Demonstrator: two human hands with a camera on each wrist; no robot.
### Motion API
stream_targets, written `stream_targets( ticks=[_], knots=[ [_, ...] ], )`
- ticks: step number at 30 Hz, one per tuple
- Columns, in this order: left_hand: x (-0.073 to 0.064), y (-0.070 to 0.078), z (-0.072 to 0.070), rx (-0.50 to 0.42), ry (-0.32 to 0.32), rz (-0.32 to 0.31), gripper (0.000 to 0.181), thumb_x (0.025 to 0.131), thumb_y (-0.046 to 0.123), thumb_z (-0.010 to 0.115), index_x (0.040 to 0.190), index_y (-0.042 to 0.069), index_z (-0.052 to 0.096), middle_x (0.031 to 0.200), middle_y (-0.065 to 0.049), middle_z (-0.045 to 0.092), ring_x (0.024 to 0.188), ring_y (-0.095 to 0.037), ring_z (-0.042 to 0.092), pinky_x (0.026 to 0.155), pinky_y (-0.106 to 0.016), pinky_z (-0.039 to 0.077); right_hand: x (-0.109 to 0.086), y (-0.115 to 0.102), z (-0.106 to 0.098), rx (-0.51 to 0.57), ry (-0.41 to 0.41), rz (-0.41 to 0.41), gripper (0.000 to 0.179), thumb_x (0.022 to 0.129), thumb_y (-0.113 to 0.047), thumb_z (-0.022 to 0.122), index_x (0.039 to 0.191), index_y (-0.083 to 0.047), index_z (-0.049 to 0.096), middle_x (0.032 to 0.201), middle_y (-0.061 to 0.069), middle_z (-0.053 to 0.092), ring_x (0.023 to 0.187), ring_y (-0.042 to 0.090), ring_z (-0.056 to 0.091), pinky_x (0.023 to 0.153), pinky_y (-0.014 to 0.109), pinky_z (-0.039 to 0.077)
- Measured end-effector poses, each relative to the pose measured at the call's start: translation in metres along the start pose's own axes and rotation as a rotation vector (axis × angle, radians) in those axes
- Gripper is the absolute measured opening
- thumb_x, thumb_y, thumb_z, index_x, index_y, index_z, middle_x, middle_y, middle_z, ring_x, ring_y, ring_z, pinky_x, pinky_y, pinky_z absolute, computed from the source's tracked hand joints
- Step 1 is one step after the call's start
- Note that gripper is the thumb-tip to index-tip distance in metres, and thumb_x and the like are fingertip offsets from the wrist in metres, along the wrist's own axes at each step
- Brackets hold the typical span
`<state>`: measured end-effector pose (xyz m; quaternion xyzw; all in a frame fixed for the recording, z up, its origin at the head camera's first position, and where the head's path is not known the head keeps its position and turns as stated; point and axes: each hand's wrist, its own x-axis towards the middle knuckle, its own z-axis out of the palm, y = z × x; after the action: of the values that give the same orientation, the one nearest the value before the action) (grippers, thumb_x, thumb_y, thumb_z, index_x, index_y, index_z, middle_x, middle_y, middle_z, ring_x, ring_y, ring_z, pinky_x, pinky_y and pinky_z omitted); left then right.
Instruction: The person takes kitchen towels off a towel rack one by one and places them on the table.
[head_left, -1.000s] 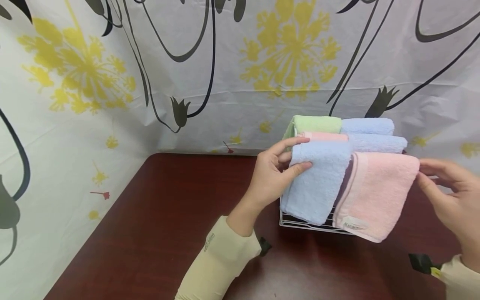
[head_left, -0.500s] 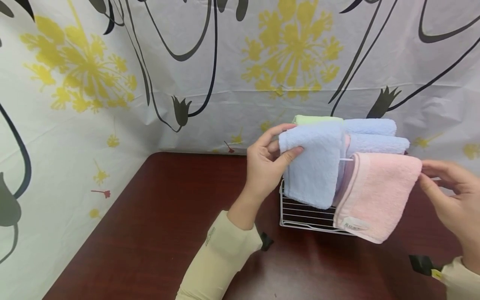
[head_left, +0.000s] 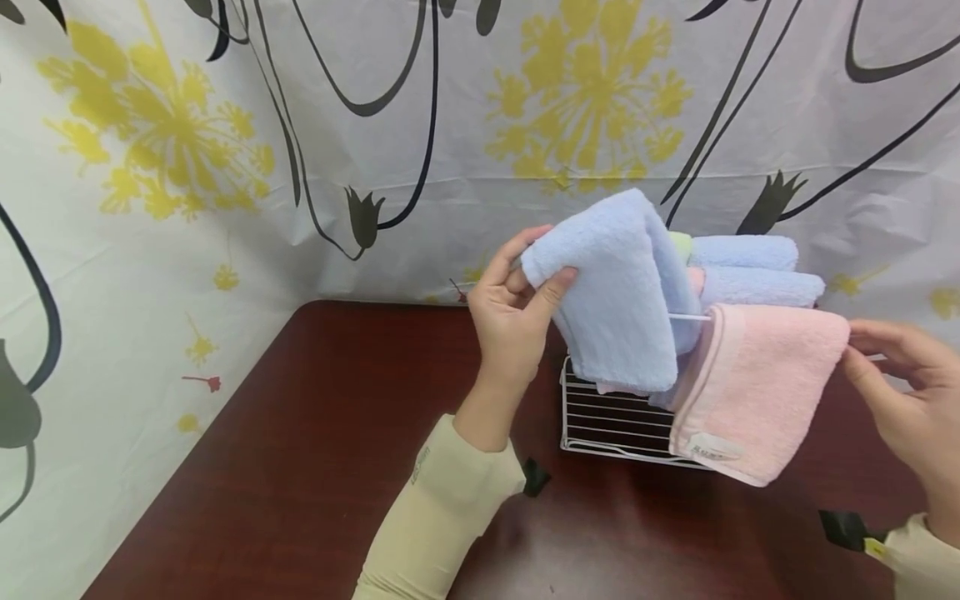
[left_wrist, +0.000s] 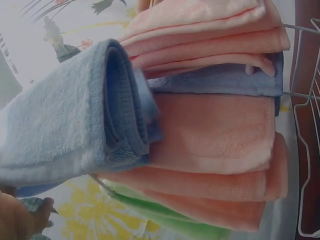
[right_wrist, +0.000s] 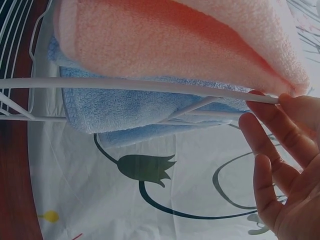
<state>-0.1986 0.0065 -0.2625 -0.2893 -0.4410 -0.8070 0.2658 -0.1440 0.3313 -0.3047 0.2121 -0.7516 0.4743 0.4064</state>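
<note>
My left hand (head_left: 504,321) pinches the upper left edge of a folded light-blue towel (head_left: 611,292), thumb in front and fingers behind. That towel is raised and tilted above the white wire drying rack (head_left: 628,454). A folded pink towel (head_left: 772,383) hangs over the rack's front bar, which shows bare between the two towels. My right hand (head_left: 911,375) is at the rack's upper right corner. In the right wrist view, its thumb and index finger pinch the end of the white bar (right_wrist: 150,88), with the other fingers spread below.
Behind the front bar hang blue towels (head_left: 757,285) on the right, plus pink (left_wrist: 215,132) and green (left_wrist: 175,212) ones on the left. The rack stands on a dark red-brown table (head_left: 375,417). A flower-patterned white cloth (head_left: 450,167) covers the wall behind.
My left hand has lifted the blue towel up and to the left, off the front bar, baring part of the bar and the rack's base. The right hand stays at the corner.
</note>
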Motion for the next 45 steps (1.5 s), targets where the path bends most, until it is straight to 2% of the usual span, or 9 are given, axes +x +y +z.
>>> stream_targets(
  ticks=[4, 5, 14, 25, 28, 33, 35, 40, 45],
  knots=[
    [0.004, 0.002, -0.005, -0.023, 0.082, 0.017, 0.045, 0.082, -0.021, 0.065, 0.125, -0.02, 0.051, 0.096, 0.01, 0.074, 0.091, -0.007, 0.065, 0.078, -0.022, 0.055, 0.0, 0.002, -0.001, -0.003, 0.008, 0.004, 0.042, 0.089, 0.017, 0.054, 0.114, -0.01, 0.072, 0.101, -0.026, 0.07, 0.09, -0.013, 0.063, 0.081, 0.001, 0.043],
    [0.006, 0.003, -0.007, -0.025, 0.091, 0.023, 0.046, 0.082, -0.02, 0.065, 0.126, -0.02, 0.051, 0.096, 0.011, 0.074, 0.091, -0.007, 0.065, 0.078, -0.022, 0.055, 0.0, 0.002, -0.001, -0.003, 0.008, 0.004, 0.041, 0.088, 0.017, 0.054, 0.114, -0.01, 0.072, 0.101, -0.026, 0.07, 0.09, -0.013, 0.063, 0.081, 0.001, 0.043],
    [0.017, 0.013, -0.023, -0.054, 0.134, 0.048, 0.044, 0.083, -0.019, 0.064, 0.127, -0.014, 0.056, 0.102, 0.003, 0.074, 0.096, -0.012, 0.066, 0.083, -0.024, 0.056, -0.001, 0.004, 0.001, 0.016, 0.014, 0.017, 0.044, 0.088, 0.018, 0.053, 0.114, -0.012, 0.072, 0.102, -0.025, 0.07, 0.09, -0.012, 0.063, 0.08, 0.001, 0.042],
    [0.02, 0.014, -0.034, -0.077, 0.211, 0.067, 0.041, 0.084, -0.019, 0.062, 0.125, -0.011, 0.059, 0.103, -0.002, 0.073, 0.095, -0.015, 0.067, 0.083, -0.027, 0.057, -0.003, 0.003, 0.001, 0.032, 0.019, 0.031, 0.045, 0.088, 0.017, 0.053, 0.113, -0.014, 0.073, 0.101, -0.024, 0.07, 0.091, -0.012, 0.063, 0.08, 0.0, 0.042],
    [0.021, 0.016, -0.036, -0.101, 0.24, 0.071, 0.041, 0.084, -0.019, 0.062, 0.124, -0.007, 0.062, 0.102, -0.004, 0.074, 0.094, -0.015, 0.068, 0.082, -0.027, 0.058, -0.003, 0.003, 0.001, 0.021, 0.02, 0.032, 0.04, 0.089, 0.017, 0.053, 0.114, -0.007, 0.072, 0.101, -0.025, 0.07, 0.091, -0.012, 0.063, 0.08, 0.001, 0.042],
    [0.025, 0.02, -0.042, -0.102, 0.281, 0.105, 0.042, 0.083, -0.019, 0.062, 0.123, -0.005, 0.063, 0.101, -0.005, 0.074, 0.093, -0.016, 0.068, 0.081, -0.028, 0.058, -0.002, -0.002, 0.002, -0.08, 0.003, 0.031, 0.024, 0.09, 0.014, 0.054, 0.112, 0.021, 0.062, 0.101, -0.032, 0.066, 0.092, -0.014, 0.06, 0.079, 0.003, 0.044],
    [0.026, 0.022, -0.046, -0.074, 0.283, 0.115, 0.042, 0.083, -0.019, 0.064, 0.122, -0.006, 0.063, 0.1, -0.005, 0.074, 0.092, -0.016, 0.068, 0.08, -0.027, 0.058, -0.002, -0.002, 0.002, -0.088, 0.006, 0.027, 0.023, 0.091, 0.013, 0.054, 0.111, 0.018, 0.065, 0.101, -0.032, 0.066, 0.093, -0.015, 0.06, 0.079, 0.003, 0.043],
    [0.027, 0.027, -0.061, 0.059, 0.261, 0.134, 0.042, 0.079, -0.017, 0.07, 0.12, -0.008, 0.065, 0.101, -0.004, 0.075, 0.092, -0.015, 0.068, 0.081, -0.027, 0.058, -0.003, 0.002, 0.002, 0.01, 0.032, 0.034, 0.041, 0.089, 0.016, 0.054, 0.114, -0.012, 0.072, 0.101, -0.026, 0.07, 0.091, -0.012, 0.062, 0.08, 0.001, 0.042],
    [0.028, 0.033, -0.083, 0.215, 0.217, 0.155, 0.043, 0.076, -0.016, 0.074, 0.118, -0.011, 0.066, 0.105, -0.01, 0.075, 0.094, -0.017, 0.069, 0.084, -0.03, 0.058, -0.003, 0.003, 0.002, 0.012, 0.032, 0.035, 0.043, 0.089, 0.016, 0.053, 0.113, -0.014, 0.072, 0.101, -0.026, 0.07, 0.09, -0.013, 0.063, 0.08, 0.001, 0.042]
  ],
)
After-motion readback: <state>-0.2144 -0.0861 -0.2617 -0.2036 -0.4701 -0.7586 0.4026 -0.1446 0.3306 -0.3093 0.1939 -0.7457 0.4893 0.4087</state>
